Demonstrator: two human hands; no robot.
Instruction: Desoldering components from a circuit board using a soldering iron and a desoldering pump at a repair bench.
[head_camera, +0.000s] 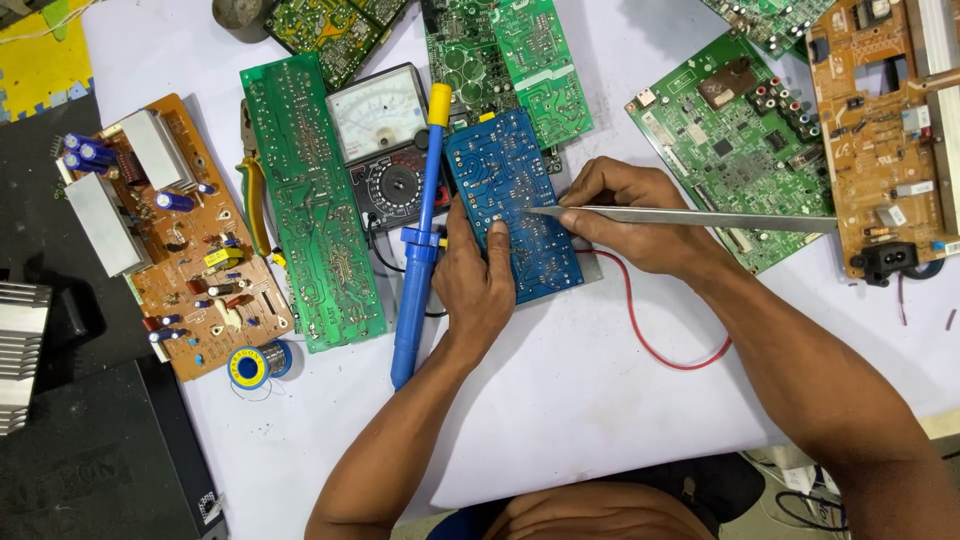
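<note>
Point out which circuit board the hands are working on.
The blue board at centre; left hand steadies it, right hand holds tweezers over it. Others are green or orange.
</note>
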